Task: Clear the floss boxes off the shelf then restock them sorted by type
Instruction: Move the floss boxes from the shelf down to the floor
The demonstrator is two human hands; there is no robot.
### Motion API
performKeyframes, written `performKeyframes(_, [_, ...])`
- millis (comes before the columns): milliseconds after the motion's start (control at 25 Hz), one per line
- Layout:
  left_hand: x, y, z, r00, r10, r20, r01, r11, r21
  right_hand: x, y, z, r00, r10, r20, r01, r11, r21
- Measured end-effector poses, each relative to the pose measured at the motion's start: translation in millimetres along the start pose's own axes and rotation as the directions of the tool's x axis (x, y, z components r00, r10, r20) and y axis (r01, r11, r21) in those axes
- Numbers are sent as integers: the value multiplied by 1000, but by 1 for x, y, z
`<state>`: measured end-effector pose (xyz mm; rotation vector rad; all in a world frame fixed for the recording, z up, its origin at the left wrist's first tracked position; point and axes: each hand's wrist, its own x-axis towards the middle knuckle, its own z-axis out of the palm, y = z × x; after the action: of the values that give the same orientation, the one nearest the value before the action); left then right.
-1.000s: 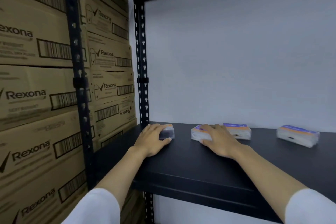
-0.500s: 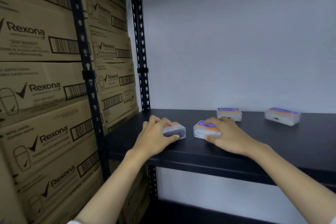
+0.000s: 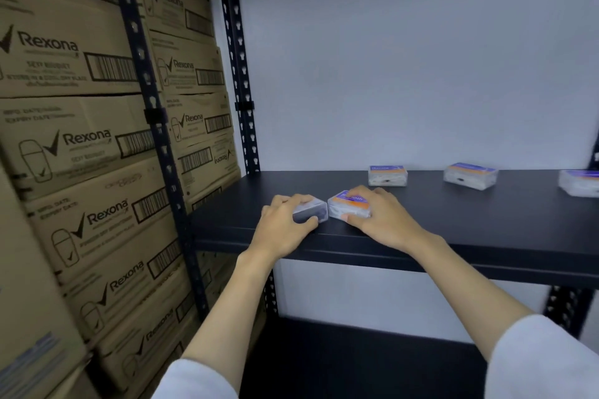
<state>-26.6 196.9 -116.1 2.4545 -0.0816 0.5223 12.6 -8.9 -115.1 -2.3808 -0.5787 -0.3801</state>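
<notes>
Cardboard Rexona cartons (image 3: 97, 146) stacked left of black shelf (image 3: 453, 236). Left hand (image 3: 285, 227) grips dark floss box (image 3: 309, 212), right hand (image 3: 379, 220) grips orange-purple floss box (image 3: 348, 204), both near front edge, corners touching. Three more floss boxes (image 3: 387, 175) flat along back, long axes sideways. Five total.

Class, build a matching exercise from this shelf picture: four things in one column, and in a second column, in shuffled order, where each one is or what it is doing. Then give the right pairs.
Column 1
1. left hand
2. right hand
3. Rexona cartons
4. boxes not held

Column 2
A. stacked left of the rack
B. grips the floss box with the orange and purple label
C. at the back of the shelf
D. grips the dark floss box

Pairs: 1-D, 2-B, 3-A, 4-C
</notes>
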Motion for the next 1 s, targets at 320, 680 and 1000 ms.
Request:
performKeyframes(320, [-121,30,-11,992,82,-93,-87,995,-49,-122,-27,-49,993,-31,-117,45,992,115])
performKeyframes(680, [-253,42,62,995,94,-34,-97,988,-117,-287,22,-26,988,156,-5,-156,988,-11])
performKeyframes(1000, [-305,-28,202,981,-102,164,112,992,-53,-349,125,72,910,389,145,-382,921,-73])
